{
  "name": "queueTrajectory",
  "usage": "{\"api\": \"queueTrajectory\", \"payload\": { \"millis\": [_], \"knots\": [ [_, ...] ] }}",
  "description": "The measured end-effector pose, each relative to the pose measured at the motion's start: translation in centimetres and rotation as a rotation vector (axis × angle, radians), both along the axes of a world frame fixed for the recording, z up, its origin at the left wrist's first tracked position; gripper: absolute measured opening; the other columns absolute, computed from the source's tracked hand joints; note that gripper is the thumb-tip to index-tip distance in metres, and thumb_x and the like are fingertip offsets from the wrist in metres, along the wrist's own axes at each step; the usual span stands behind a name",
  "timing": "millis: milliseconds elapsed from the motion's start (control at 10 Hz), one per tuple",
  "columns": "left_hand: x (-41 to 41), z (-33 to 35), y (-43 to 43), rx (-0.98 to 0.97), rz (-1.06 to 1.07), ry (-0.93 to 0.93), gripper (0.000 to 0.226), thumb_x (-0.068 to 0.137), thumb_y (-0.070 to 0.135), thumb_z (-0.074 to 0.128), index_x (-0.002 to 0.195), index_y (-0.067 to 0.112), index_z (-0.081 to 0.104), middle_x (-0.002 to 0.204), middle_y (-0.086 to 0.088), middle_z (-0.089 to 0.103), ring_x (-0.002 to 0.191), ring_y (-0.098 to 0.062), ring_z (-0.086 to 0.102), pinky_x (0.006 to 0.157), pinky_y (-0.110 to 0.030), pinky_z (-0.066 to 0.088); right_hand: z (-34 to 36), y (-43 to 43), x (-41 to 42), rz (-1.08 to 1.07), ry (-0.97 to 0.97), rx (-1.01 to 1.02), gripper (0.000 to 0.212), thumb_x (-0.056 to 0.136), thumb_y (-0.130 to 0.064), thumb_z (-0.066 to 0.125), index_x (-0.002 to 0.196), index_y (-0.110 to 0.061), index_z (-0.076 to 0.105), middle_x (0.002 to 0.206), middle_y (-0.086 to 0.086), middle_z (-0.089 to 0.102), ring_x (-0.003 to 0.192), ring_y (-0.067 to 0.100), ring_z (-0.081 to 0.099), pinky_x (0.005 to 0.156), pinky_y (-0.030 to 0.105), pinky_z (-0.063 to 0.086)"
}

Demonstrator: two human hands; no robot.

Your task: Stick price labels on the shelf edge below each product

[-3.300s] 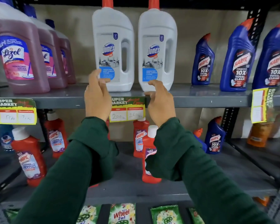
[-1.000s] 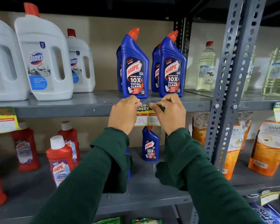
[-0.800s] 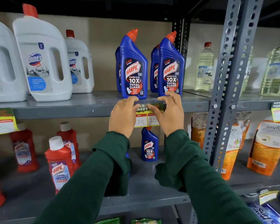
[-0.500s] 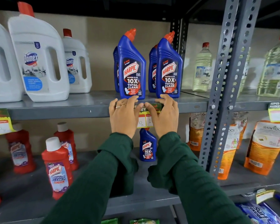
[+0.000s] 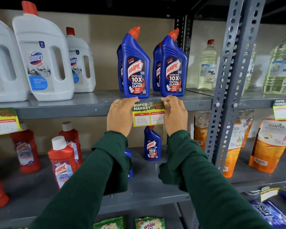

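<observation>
both hands pressing price label (image 5: 148, 114) onto shelf edge (image 5: 61, 111) under blue harpic bottles (image 5: 135, 66), left hand (image 5: 120, 116) flat on its left end, right hand (image 5: 174, 114) pinching top right corner; next probably smoothing and letting go.

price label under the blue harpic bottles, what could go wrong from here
1. The price label hangs mostly below the shelf edge; only its top strip overlaps the metal, so it may peel or sit crooked if not pressed flat.
2. Both hands, left and right, work right under the front Harpic bottles, which stand at the lip; an upward bump could tip one.
3. The right hand covers the label's right edge, possibly smudging the handwritten price.
</observation>
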State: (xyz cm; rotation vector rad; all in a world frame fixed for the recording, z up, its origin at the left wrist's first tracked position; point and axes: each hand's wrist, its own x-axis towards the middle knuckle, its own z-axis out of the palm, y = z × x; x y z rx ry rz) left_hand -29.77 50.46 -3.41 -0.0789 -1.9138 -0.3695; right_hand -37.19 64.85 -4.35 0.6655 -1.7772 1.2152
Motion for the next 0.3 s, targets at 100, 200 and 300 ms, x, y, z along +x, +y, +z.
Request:
{"api": "queueTrajectory", "payload": {
  "millis": [100, 200, 300],
  "knots": [
    [0.5, -0.1, -0.2, 0.027, -0.033, -0.075, 0.03, 0.081, -0.008, 0.055, 0.108, 0.005, 0.06, 0.105, -0.018, 0.068, 0.099, -0.036, 0.054, 0.077, -0.042, 0.047, 0.3, 0.4, 0.7, 0.0, -0.033, 0.06, 0.027, 0.084, 0.008, 0.05, 0.102, -0.011, 0.054, 0.102, 0.017, 0.06, 0.085, 0.027, 0.058, 0.071, 0.044, 0.053],
    [1.1, 0.6, 0.0, 0.033, -0.052, -0.116, 0.031, 0.084, -0.006, 0.053, 0.113, 0.005, 0.056, 0.111, -0.021, 0.064, 0.107, -0.036, 0.052, 0.085, -0.047, 0.047, 1.2, 0.7, 1.3, 0.028, -0.077, 0.053, 0.039, 0.08, 0.014, 0.048, 0.11, -0.01, 0.052, 0.107, 0.017, 0.061, 0.094, 0.03, 0.058, 0.079, 0.043, 0.051],
    [1.5, 0.2, -0.1, -0.001, 0.032, -0.171, 0.033, 0.091, -0.001, 0.046, 0.123, 0.003, 0.047, 0.128, -0.025, 0.052, 0.126, -0.04, 0.036, 0.104, -0.051, 0.032, -0.7, 2.1, 2.8, 0.065, -0.12, 0.087, 0.054, 0.084, 0.012, 0.042, 0.13, -0.016, 0.036, 0.128, 0.016, 0.054, 0.114, 0.029, 0.051, 0.098, 0.041, 0.043]
  ]
}}
